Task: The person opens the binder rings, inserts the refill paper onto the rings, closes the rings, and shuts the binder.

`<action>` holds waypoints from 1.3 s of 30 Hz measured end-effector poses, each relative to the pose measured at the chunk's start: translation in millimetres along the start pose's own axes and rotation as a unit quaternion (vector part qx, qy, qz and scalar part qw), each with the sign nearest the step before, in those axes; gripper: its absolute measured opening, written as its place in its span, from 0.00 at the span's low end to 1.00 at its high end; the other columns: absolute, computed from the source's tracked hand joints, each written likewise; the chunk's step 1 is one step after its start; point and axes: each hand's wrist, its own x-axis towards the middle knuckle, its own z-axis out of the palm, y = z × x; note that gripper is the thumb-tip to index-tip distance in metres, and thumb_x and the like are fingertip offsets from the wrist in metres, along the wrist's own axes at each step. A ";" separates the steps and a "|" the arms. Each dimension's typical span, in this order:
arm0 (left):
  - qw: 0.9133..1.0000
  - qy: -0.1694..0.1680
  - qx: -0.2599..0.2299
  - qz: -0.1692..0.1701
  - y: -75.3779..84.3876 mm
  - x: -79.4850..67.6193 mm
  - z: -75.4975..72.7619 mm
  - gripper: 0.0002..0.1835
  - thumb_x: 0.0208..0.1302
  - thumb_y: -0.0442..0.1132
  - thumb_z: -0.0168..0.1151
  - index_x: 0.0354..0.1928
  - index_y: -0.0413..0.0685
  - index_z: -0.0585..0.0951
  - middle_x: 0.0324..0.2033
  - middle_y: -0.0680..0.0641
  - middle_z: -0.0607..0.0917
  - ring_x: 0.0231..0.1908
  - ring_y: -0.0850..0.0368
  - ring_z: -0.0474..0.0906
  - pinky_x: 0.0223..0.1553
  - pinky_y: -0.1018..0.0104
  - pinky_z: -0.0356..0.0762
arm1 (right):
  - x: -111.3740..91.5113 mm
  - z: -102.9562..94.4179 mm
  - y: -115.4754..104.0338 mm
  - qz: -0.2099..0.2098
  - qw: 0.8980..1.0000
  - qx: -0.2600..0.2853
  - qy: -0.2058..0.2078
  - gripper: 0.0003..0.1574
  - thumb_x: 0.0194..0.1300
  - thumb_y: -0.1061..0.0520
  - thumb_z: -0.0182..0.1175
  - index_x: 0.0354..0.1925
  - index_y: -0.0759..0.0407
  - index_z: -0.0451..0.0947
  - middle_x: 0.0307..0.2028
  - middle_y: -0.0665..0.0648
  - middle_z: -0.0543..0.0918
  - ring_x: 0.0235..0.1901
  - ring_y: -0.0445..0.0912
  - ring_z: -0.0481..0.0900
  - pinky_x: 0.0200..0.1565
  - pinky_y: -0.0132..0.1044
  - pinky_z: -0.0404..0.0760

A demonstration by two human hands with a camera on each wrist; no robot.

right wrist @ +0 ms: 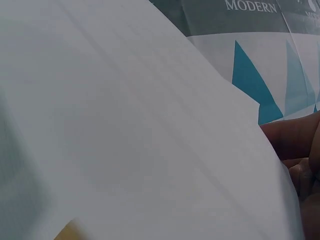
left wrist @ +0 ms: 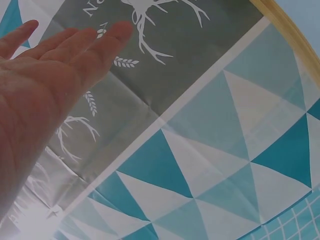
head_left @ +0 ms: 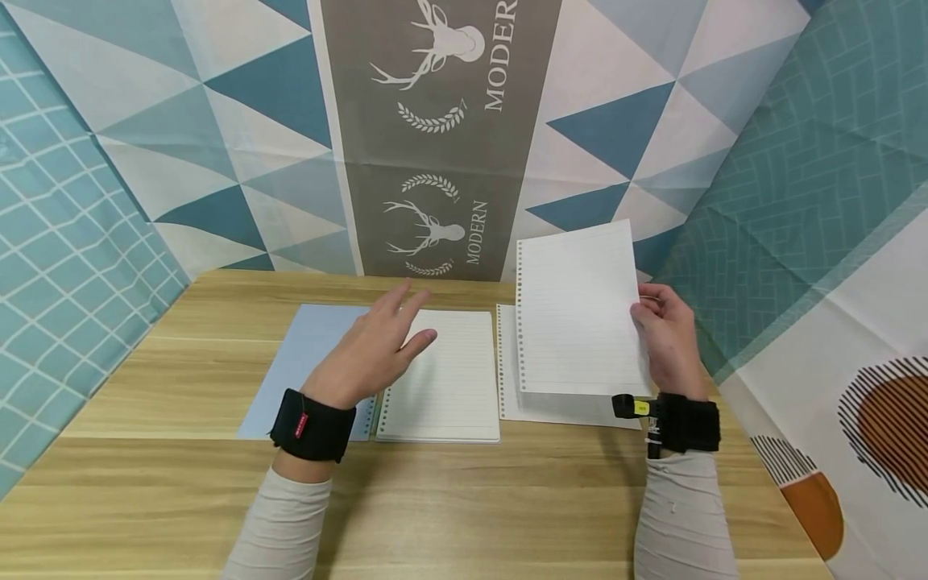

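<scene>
By the tabletop's (head_left: 449, 515) right edge, the right hand (head_left: 667, 329) pinches a lined sheet (head_left: 576, 314), the notebook (head_left: 451, 379) lying leftward, under the left hand's (head_left: 366, 354) spread, empty fingers (head_left: 413, 308).

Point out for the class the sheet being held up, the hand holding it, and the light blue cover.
Held sheet (head_left: 575, 312): head view, middle of its lined face.
Right hand (head_left: 669, 334): head view, middle of the hand.
Light blue cover (head_left: 308, 342): head view, its uncovered upper part.
</scene>
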 end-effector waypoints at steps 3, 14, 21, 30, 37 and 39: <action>1.000 0.000 -0.006 -0.002 -1.8 -0.4 -0.8 0.36 0.79 0.57 0.48 0.80 0.49 0.57 0.80 0.38 0.52 0.79 0.39 0.51 0.73 0.35 0.58 | -0.9 1.3 -1.2 -0.008 1.000 0.004 -0.004 0.24 0.79 0.59 0.48 0.69 0.62 0.68 0.44 0.44 0.75 0.46 0.41 0.73 0.48 0.23 0.73; 1.000 -0.003 -0.012 -0.014 -4.6 -1.3 -4.0 0.36 0.79 0.57 0.48 0.81 0.52 0.55 0.81 0.39 0.50 0.79 0.38 0.52 0.72 0.33 0.59 | -4.1 3.3 -3.3 -0.016 1.000 -0.001 -0.014 0.25 0.80 0.58 0.47 0.70 0.61 0.66 0.45 0.44 0.75 0.47 0.41 0.74 0.48 0.22 0.75; 1.000 -0.005 -0.007 -0.020 -5.9 -1.7 -6.0 0.37 0.79 0.58 0.47 0.81 0.51 0.53 0.81 0.40 0.49 0.80 0.39 0.50 0.72 0.33 0.59 | -5.3 4.1 -4.4 -0.029 0.999 0.013 -0.035 0.26 0.80 0.58 0.47 0.71 0.62 0.65 0.46 0.45 0.75 0.47 0.40 0.75 0.47 0.22 0.75; 1.000 -0.007 -0.007 -0.023 -8.0 -1.1 -6.1 0.37 0.79 0.59 0.46 0.81 0.52 0.53 0.82 0.41 0.48 0.80 0.40 0.49 0.72 0.33 0.59 | -2.5 6.6 -1.3 -0.030 0.998 0.018 -0.043 0.27 0.80 0.57 0.47 0.72 0.60 0.63 0.49 0.46 0.76 0.49 0.41 0.75 0.46 0.22 0.78; 1.000 -0.004 -0.009 -0.027 -9.0 -1.9 -6.4 0.37 0.78 0.58 0.47 0.81 0.52 0.52 0.82 0.41 0.48 0.80 0.40 0.49 0.72 0.33 0.59 | -4.5 7.5 -3.8 -0.032 0.998 0.012 -0.051 0.27 0.81 0.57 0.46 0.73 0.60 0.62 0.51 0.49 0.76 0.48 0.41 0.76 0.46 0.23 0.78; 1.000 -0.001 -0.009 -0.028 -9.3 -2.4 -6.5 0.37 0.78 0.58 0.47 0.81 0.52 0.53 0.81 0.41 0.48 0.80 0.40 0.50 0.72 0.33 0.59 | -5.4 7.9 -5.1 -0.032 0.998 0.012 -0.053 0.26 0.80 0.57 0.46 0.72 0.61 0.62 0.51 0.49 0.77 0.47 0.41 0.76 0.45 0.23 0.78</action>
